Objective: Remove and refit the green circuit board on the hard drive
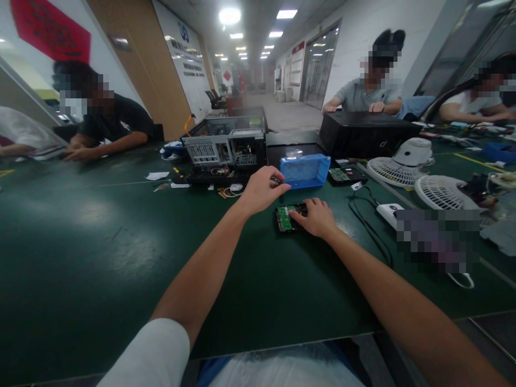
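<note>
Presently, left hand (pixel 264 189) pinches a slim dark item (pixel 277 181) near the blue bin (pixel 309 181); right hand (pixel 318 216), thumb on top, grips the green-boarded drive (pixel 284 219), which lies on the table (pixel 121 290) before the bin.

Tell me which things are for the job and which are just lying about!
Probably for the job:
green circuit board, under the right hand
slim dark thing, pinched by the left hand
maybe the blue tray

Probably just lying about:
white fan
power strip
paper scrap

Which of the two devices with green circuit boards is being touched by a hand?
The nearer device, under the person's right hand; the farther device lies untouched, right of the blue bin.
</note>
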A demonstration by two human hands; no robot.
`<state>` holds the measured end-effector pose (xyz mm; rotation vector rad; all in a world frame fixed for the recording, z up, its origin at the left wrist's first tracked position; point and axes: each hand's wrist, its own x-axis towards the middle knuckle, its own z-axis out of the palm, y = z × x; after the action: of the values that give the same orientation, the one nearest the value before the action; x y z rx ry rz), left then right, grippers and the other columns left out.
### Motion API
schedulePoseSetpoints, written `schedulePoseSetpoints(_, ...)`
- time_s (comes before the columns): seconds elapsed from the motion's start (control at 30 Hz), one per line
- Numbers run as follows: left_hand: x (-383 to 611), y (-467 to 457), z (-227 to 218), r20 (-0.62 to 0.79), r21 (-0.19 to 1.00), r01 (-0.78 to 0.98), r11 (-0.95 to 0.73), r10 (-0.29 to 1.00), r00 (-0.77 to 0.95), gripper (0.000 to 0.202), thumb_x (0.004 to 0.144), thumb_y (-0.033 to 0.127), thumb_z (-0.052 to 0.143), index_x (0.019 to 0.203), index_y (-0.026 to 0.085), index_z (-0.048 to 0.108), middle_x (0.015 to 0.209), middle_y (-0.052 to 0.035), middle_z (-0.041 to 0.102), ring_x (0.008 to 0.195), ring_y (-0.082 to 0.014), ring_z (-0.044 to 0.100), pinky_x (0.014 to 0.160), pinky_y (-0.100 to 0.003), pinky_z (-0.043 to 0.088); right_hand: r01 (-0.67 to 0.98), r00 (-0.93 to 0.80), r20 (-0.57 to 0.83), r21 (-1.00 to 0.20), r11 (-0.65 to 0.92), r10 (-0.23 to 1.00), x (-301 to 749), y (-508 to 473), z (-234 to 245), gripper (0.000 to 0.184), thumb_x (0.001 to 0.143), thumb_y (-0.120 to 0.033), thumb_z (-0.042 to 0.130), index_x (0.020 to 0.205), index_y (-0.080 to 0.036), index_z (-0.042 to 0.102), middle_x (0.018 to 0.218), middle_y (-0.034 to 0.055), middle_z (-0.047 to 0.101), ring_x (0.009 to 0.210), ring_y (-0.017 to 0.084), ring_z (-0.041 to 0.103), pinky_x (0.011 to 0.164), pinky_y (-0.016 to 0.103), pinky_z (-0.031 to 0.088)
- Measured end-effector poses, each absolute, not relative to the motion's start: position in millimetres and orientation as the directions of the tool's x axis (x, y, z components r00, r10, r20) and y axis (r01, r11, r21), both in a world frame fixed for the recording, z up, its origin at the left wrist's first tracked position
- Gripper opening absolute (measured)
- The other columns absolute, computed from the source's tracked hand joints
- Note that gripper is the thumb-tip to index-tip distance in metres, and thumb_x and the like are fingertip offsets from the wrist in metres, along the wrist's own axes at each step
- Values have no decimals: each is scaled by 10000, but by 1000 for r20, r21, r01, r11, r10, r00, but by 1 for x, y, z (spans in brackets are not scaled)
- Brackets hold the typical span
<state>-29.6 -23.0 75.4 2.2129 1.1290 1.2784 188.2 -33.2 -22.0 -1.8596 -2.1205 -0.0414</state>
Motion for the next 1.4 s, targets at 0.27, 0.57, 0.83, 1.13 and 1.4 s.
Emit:
schedulePoseSetpoints(0.27,-34,-20,79,598,491,569,-660,730,331,110,867,232,707,969,199,730,1012,-55,663,887,-174,637,778,-314,554,972,-79,223,-201,125,972,186,-37,-17,729,914,-752,404,1309,-177,615,1297,187,590,1176,365,528,975,463,406)
schedulePoseSetpoints(0.57,-32,-20,80,625,443,583,-681,701,345,197,880,153,680,1038,234,764,1050,-43,714,946,-183,659,864,-342,544,970,-92,239,-197,141,967,186,-36,-18,723,913,-753,409,1290,-176,627,1285,186,595,1171,364,532,976,460,407)
schedulePoseSetpoints(0.83,-33,-21,78,619,483,537,-691,704,348,241,883,131,661,1072,240,764,1088,-35,746,976,-190,691,888,-353,572,973,-73,226,-198,119,971,185,-38,-16,697,912,-744,423,1276,-185,627,1303,181,588,1190,365,521,975,460,405)
schedulePoseSetpoints(1.13,-32,-25,81,581,563,508,-653,749,319,194,872,267,726,1057,228,769,1039,-43,765,905,-192,713,851,-352,595,973,-75,230,-197,122,970,185,-39,-16,700,919,-739,408,1292,-184,615,1308,181,581,1198,364,517,975,462,402)
schedulePoseSetpoints(1.4,-29,-25,79,631,554,467,-689,714,304,162,852,278,759,996,203,773,1039,-56,724,898,-166,697,801,-304,597,974,-81,240,-188,128,967,184,-38,-16,699,913,-746,411,1277,-189,624,1296,180,586,1189,369,515,960,472,409)
